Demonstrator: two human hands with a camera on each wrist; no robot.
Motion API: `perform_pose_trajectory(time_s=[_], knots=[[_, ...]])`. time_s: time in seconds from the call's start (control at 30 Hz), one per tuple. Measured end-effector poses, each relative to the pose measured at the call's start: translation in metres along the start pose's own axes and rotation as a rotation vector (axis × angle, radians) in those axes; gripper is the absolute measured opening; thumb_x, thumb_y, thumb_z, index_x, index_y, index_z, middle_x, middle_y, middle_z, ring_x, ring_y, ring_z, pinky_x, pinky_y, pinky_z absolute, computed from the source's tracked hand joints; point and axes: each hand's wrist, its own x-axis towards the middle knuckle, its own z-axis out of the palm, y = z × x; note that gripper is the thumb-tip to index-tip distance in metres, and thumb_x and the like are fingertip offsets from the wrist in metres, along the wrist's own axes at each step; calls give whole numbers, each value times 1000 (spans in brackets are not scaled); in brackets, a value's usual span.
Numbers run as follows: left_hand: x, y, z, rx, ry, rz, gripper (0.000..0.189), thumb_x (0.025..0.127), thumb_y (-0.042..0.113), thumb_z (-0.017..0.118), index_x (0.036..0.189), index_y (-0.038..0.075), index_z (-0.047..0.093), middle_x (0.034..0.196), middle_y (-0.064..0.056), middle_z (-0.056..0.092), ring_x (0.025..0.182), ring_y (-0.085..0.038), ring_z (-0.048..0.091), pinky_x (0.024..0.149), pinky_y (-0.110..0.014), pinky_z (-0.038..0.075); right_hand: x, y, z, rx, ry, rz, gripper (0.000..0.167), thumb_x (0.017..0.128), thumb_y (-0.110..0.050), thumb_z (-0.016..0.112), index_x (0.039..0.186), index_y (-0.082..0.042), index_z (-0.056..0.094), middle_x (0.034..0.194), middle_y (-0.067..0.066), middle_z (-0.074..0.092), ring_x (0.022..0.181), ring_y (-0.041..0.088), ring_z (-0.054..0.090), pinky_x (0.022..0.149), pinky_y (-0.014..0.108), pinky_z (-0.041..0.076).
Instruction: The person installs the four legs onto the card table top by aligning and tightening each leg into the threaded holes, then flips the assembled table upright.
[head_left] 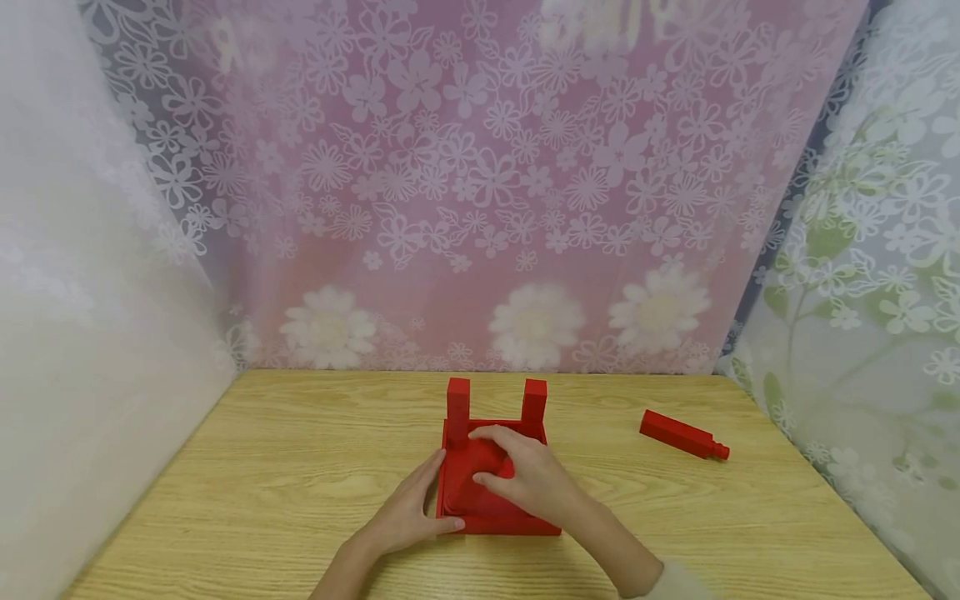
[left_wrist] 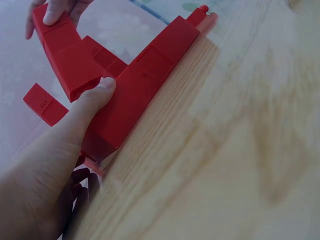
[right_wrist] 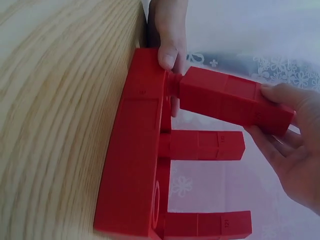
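A red square stool seat (right_wrist: 127,160) lies upside down on the table, with two red legs (head_left: 458,412) (right_wrist: 207,145) standing up at its far corners. My left hand (head_left: 408,512) grips its near left corner, thumb on the front side and fingers along the left side. My right hand (head_left: 536,471) holds a third red leg (right_wrist: 220,97) by its upper end, thumb against fingers. This leg leans, its narrow lower end at the near left corner; how deep it sits is hidden. A fourth leg (head_left: 675,433) lies on the right, its narrow threaded tip pointing right.
The wooden table (head_left: 315,450) meets a floral pink curtain (head_left: 480,208) at its back edge. A pale sheet (head_left: 97,292) hangs on the left and a flowered one (head_left: 870,275) on the right.
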Motion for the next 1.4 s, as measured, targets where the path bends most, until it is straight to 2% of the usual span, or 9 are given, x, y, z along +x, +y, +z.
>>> perform_pose_trajectory(time_s=[0.2,0.4,0.6,0.77,0.87,0.97,1.13,1.33,1.4], knots=[[1,-1,1,-16,-4,-16,100,75,57,66,148,13,14,150,-4,19,132,-31,21,99,-57,24,7,-6,9,30,50,-13,46,79,-16,74,121,-11,56,114,-3,59,88,8,55,76,25,48],[2,-2,1,-29,-9,-22,100,74,55,68,148,14,14,150,-3,18,133,-30,20,99,-58,24,14,-11,14,49,48,-42,35,80,-14,72,113,-12,62,107,-6,60,89,9,55,76,29,49],[3,-1,1,-34,15,31,99,74,54,68,148,16,15,149,-2,19,133,-27,21,100,-56,24,16,-12,17,82,14,21,32,85,-19,67,117,-19,60,113,-10,57,105,12,51,86,35,46],[3,-2,1,-31,30,60,98,73,54,69,148,22,15,149,2,19,133,-23,21,101,-52,25,13,-9,19,286,-30,96,32,94,-16,52,125,-21,56,127,-7,51,121,16,42,95,43,38],[3,-2,1,-34,34,72,97,73,53,70,148,24,15,149,3,19,133,-22,21,101,-52,25,12,-8,21,430,-43,126,34,96,-8,46,127,-19,54,129,-4,50,121,15,42,95,41,37],[4,-2,1,-46,34,94,96,74,52,70,148,27,15,149,5,19,133,-21,21,101,-51,25,11,-7,24,490,-33,132,34,95,-5,47,126,-17,55,126,-3,51,118,16,44,93,38,39],[3,-1,0,-53,35,100,94,73,52,71,147,29,17,149,5,20,132,-20,22,101,-51,26,12,-6,27,487,10,131,29,92,-14,57,121,-16,58,117,-4,53,108,16,49,90,35,42],[2,1,0,-57,28,86,96,74,51,70,148,27,14,149,2,20,132,-25,23,99,-56,26,12,-6,33,378,86,166,28,85,-33,66,112,-26,62,101,-10,52,88,13,51,77,31,46],[2,1,-1,-58,25,88,96,74,50,71,148,27,14,149,1,20,132,-25,22,99,-56,26,12,-6,34,348,97,161,26,85,-35,66,110,-29,63,101,-11,50,85,13,50,73,31,46]])
